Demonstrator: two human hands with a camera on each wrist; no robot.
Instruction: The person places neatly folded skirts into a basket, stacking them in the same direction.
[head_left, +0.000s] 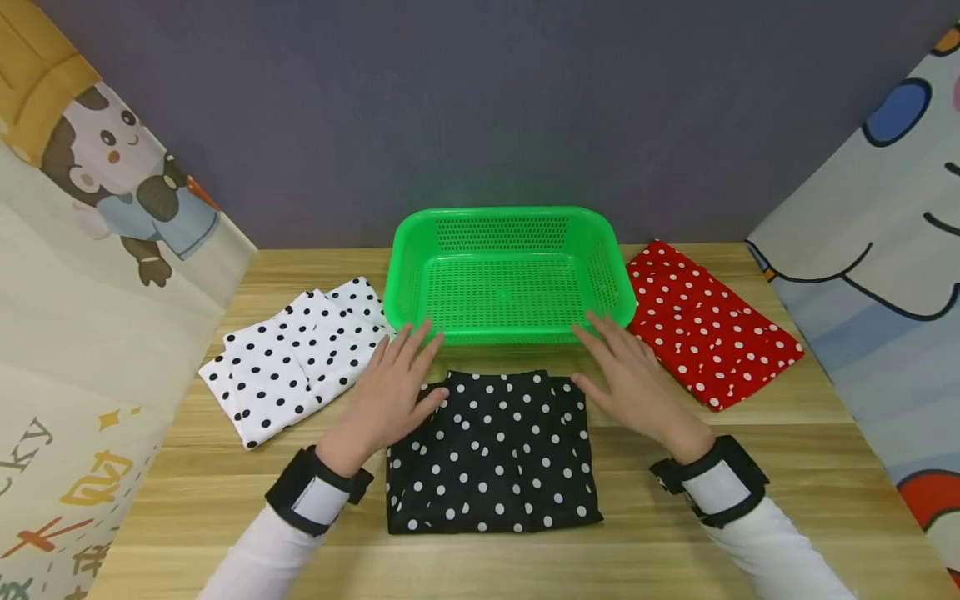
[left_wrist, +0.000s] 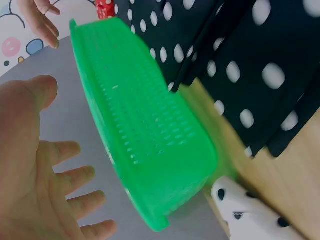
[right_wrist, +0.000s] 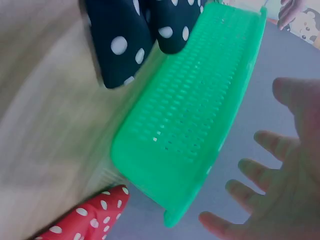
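Observation:
A folded black cloth with white dots (head_left: pixel 491 458) lies flat on the wooden table, below a green plastic basket (head_left: pixel 502 335) that holds nothing. My left hand (head_left: pixel 390 396), fingers spread, is over the gap between the black cloth's upper left corner and the basket's near left rim. My right hand (head_left: pixel 637 383) is likewise spread near the basket's near right corner. Both wrist views show the palms, the left hand (left_wrist: pixel 45 175) and the right hand (right_wrist: pixel 280 175), with nothing in them. Whether any fingertip touches the basket, I cannot tell.
A folded white cloth with black dots (head_left: pixel 300 358) lies left of the basket, a folded red cloth with white dots (head_left: pixel 705 333) right of it. The wooden table (head_left: pixel 480 571) meets a grey wall (head_left: pixel 510 117) behind; printed curtains hang on both sides.

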